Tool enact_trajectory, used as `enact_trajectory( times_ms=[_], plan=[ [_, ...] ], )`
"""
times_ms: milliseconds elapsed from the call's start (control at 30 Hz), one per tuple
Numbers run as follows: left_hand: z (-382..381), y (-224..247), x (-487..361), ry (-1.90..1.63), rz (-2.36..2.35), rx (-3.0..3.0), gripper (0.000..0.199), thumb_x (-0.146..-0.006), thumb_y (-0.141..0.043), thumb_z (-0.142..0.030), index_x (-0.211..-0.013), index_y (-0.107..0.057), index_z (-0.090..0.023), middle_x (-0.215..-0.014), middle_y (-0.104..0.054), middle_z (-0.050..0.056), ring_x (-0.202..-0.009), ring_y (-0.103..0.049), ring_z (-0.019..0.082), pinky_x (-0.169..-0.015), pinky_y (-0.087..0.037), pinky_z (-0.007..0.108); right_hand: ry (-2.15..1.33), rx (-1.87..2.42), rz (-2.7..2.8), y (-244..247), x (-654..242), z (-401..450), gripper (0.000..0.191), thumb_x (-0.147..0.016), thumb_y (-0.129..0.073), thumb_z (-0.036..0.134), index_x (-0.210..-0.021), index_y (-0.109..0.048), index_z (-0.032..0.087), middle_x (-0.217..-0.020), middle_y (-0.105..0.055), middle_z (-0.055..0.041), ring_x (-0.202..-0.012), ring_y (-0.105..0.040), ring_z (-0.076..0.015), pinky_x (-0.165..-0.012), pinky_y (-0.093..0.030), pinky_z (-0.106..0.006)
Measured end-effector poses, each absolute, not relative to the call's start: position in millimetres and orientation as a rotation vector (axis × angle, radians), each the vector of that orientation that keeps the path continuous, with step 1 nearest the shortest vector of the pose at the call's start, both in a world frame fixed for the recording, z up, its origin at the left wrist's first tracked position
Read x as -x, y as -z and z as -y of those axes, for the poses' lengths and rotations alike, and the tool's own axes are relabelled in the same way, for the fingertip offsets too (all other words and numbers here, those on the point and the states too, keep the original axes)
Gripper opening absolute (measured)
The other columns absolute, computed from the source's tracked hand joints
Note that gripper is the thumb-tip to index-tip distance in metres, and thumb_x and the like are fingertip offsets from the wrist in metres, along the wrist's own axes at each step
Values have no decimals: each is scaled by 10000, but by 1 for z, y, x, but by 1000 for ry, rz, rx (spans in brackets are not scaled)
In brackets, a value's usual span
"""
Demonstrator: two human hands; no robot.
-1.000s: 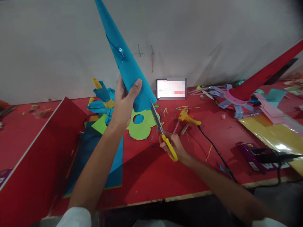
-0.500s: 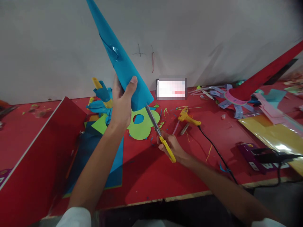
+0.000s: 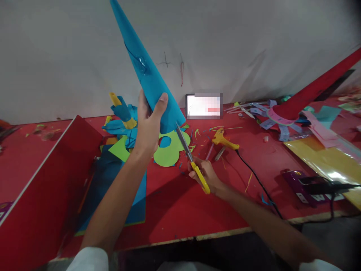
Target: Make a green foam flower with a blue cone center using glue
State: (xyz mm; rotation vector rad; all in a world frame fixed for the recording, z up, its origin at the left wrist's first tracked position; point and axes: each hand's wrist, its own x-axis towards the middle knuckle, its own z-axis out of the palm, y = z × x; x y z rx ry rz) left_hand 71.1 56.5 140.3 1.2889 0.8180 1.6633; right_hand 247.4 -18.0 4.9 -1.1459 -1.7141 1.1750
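A long blue paper cone (image 3: 152,75) is tilted up to the left, its wide end low. My left hand (image 3: 150,120) is wrapped round it near that end, thumb on the near side. In my right hand (image 3: 204,169) are scissors (image 3: 186,146) with yellow handles. Their blade tips meet the cone's bottom rim; whether the paper lies between the blades is hard to make out. Behind and below the cone lies a green flower-shaped paper cutout (image 3: 167,156) with a round hole. A blue paper flower (image 3: 121,124) with a yellow stem stands left of my left hand.
A yellow glue gun (image 3: 225,139) with a black cord lies to the right. A lit phone (image 3: 204,106) leans on the wall. Further right are a red cone (image 3: 318,86) and gold sheet (image 3: 324,162). A red panel (image 3: 56,180) stands at left, beside blue sheets (image 3: 113,188).
My left hand and the blue cone have shifted slightly right. The scissors stay at the cone's rim, moving very little.
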Motion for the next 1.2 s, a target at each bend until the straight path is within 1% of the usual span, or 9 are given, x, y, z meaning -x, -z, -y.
enact_trajectory(
  times_ms=[67,133,267,467,733,867,967,1067,1200],
  plan=[
    [-56,-140,-72,-1687,-817,-1277,460,-927,-725,-501,-1350,-628,-349,-1395,-695,27,-1434,-559,302,-1141,-533,477,-1170,1143,1722,-5,-248,18,720,-761,-518,950,-723,-415,238,-614,-412,49,-570,-359,-113,-526,-284,-269],
    [-54,-141,-74,-1683,-833,-1255,446,-900,-747,-530,-1309,-654,-376,-1412,-688,16,-1483,-507,320,-1143,-525,481,-1162,1136,1730,-6,-248,17,733,-757,-508,963,-717,-411,238,-614,-407,50,-571,-352,-112,-525,-281,-268],
    [-54,-142,-75,-1651,-862,-1218,513,-858,-781,-548,-1338,-642,-431,-1449,-668,-8,-1549,-414,343,-1155,-510,506,-1140,1139,1741,-6,-247,16,730,-753,-536,954,-706,-424,234,-608,-408,50,-565,-344,-110,-523,-281,-267],
    [-55,-142,-71,-1648,-848,-1271,494,-898,-740,-544,-1358,-619,-412,-1424,-682,0,-1474,-514,315,-1158,-508,484,-1079,1251,1740,-6,-248,14,699,-720,-671,889,-685,-438,232,-580,-401,57,-553,-327,-104,-515,-280,-269],
    [-52,-142,-75,-1717,-820,-1315,331,-903,-750,-510,-1188,-660,-367,-1318,-713,13,-1419,-560,311,-1150,-508,468,-1246,990,1681,5,-244,17,709,-800,-494,945,-778,-415,241,-700,-417,39,-609,-328,-121,-546,-279,-284],
    [-55,-140,-74,-1776,-807,-1340,244,-945,-725,-442,-1148,-640,-337,-1261,-703,14,-1297,-634,257,-1101,-546,407,-1274,949,1698,10,-243,17,698,-806,-506,934,-794,-407,243,-705,-415,42,-611,-324,-121,-548,-284,-280],
    [-61,-138,-71,-1855,-763,-1330,247,-943,-734,-433,-1141,-633,-326,-1228,-697,21,-1210,-664,235,-1050,-577,392,-1297,1015,1727,9,-245,16,714,-764,-552,940,-786,-418,240,-678,-414,54,-586,-325,-108,-527,-268,-265],
    [-66,-137,-69,-1906,-767,-1322,269,-899,-776,-470,-1104,-653,-346,-1221,-711,12,-1224,-660,249,-1050,-581,402,-1324,1052,1739,8,-247,17,741,-715,-573,962,-795,-440,237,-669,-454,44,-581,-367,-113,-520,-290,-259],
    [-68,-134,-71,-1902,-812,-1338,328,-862,-783,-565,-1104,-664,-380,-1223,-718,10,-1249,-652,272,-1044,-579,428,-1278,1089,1730,8,-247,17,711,-730,-591,930,-775,-453,234,-659,-448,40,-593,-379,-123,-525,-293,-263]
  ],
)
